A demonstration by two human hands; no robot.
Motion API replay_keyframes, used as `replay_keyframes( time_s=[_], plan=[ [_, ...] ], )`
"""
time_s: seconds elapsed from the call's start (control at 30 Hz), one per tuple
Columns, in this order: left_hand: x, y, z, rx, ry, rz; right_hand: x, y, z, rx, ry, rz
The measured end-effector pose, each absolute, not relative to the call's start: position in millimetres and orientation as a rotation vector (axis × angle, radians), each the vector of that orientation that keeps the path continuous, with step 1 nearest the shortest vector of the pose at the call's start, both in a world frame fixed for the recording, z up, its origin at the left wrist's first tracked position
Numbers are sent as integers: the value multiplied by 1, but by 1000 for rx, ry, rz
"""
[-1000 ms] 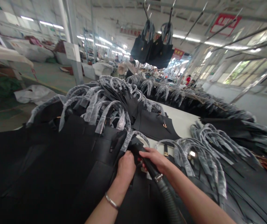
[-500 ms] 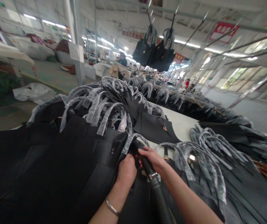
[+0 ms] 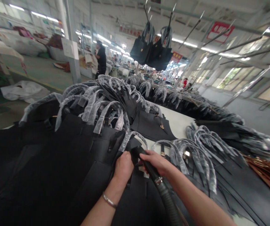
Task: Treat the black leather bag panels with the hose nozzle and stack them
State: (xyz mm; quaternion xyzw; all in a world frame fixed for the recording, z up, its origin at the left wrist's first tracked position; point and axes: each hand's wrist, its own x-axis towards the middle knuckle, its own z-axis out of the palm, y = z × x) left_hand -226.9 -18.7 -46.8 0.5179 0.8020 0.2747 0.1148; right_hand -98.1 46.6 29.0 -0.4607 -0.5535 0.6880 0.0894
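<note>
A black nozzle (image 3: 150,168) on a ribbed hose (image 3: 169,201) is gripped by my right hand (image 3: 157,162), its tip near my left hand. My left hand (image 3: 124,164) is closed in a fist against the edge of a black leather bag piece (image 3: 101,150); what its fingers hold is hidden. Just above my hands arches a handle wrapped in clear plastic (image 3: 136,135). Under and between my forearms lies more black leather (image 3: 137,201).
Plastic-wrapped handles (image 3: 111,114) and black bag pieces crowd the white table (image 3: 184,124). Black bags (image 3: 149,51) hang from hooks above. Brown strips (image 3: 267,175) lie at the right. A person in dark clothes (image 3: 101,59) stands beyond a post (image 3: 72,53).
The view has shifted slightly, so most things sit further left. The nozzle tip and my left hand are a little further apart. The dark-clothed person now shows more fully, upright near the post.
</note>
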Motion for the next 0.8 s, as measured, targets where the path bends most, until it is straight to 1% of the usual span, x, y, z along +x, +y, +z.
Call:
replay_keyframes(
  time_s=[0.2,0.4,0.53,0.67,0.8],
  plan=[
    [-232,-15,-44,1673,2450,769,-105,50,25,-1331,-1608,1955],
    [-233,9,-30,1806,2649,384,-55,26,38,-1305,-1669,1936],
    [-239,29,-14,1807,2558,314,-43,12,46,-1301,-1684,1921],
    [-256,43,3,1773,2420,342,-44,3,53,-1297,-1676,1918],
    [-275,43,14,1859,2257,371,-46,-1,56,-1226,-1704,1927]
  ],
)
